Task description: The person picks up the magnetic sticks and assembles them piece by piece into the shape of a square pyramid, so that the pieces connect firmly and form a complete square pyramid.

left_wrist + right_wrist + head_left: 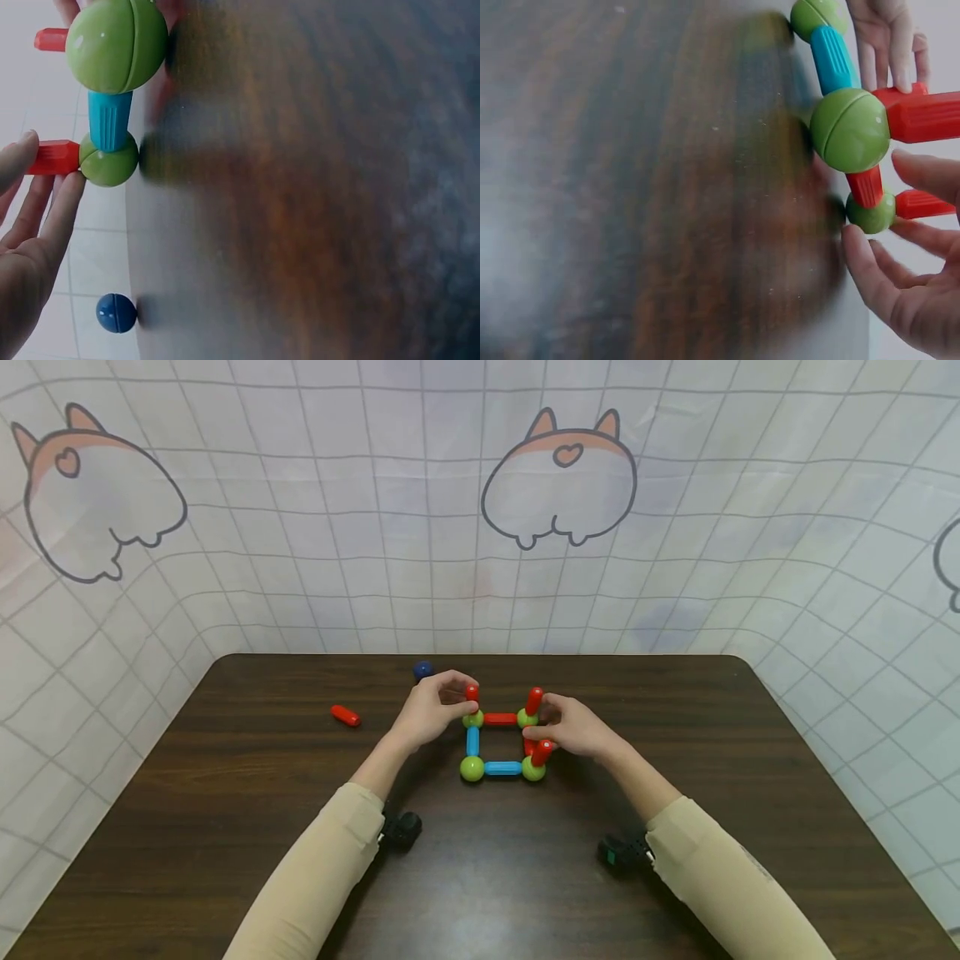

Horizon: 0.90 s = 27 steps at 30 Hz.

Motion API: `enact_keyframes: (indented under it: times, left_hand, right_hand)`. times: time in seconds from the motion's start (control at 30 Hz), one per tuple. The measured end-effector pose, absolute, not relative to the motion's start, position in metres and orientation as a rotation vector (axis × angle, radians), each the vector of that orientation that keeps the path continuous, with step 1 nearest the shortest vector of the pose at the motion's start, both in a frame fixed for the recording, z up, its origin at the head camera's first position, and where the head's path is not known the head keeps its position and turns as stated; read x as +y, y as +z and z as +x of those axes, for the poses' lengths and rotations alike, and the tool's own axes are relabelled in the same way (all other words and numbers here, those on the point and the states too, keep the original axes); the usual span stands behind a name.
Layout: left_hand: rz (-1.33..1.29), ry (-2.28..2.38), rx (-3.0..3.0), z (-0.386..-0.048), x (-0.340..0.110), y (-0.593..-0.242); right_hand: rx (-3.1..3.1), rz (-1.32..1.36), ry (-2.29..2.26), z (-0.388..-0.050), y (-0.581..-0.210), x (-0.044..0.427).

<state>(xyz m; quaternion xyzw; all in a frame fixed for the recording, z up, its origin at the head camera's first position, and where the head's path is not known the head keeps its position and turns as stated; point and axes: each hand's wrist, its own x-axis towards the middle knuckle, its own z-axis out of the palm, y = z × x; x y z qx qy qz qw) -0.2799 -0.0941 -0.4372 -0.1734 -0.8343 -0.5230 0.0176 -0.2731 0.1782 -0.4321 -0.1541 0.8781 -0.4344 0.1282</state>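
Note:
A square of green balls [472, 768] joined by two blue rods [502, 768] and two red rods [500, 719] lies on the table. Red rods stand up from three of its balls; the front-left ball bears none. My left hand [431, 710] pinches the upright red rod [56, 157] at the back-left ball [109, 166] between thumb and fingers. My right hand [573, 727] is at the back-right ball [871, 213], its fingers spread around it and a fingertip at the ball. The right wrist view shows its thumb apart from the front-right upright rod [926, 118].
A loose red rod [346, 716] lies on the dark table [262, 827] left of the square. Behind my left hand sits a dark blue ball [423, 671], near the table's back edge. A white gridded curtain with cartoon prints [558, 485] hangs behind the table.

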Motion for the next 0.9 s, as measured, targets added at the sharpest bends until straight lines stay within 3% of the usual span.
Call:
enact_keyframes:
  times: [0.2,0.9]
  left_hand:
    - [-0.538,-1.665,-2.581,-0.279,-0.097,-0.436]
    - [-0.617,-1.651,-2.681,-0.269,-0.126,-0.431]
  right_hand:
    - [2.591,-0.575,-1.222,-0.281,-0.43,0.173]
    - [2.698,-0.644,-1.009,-0.271,-0.431,0.191]
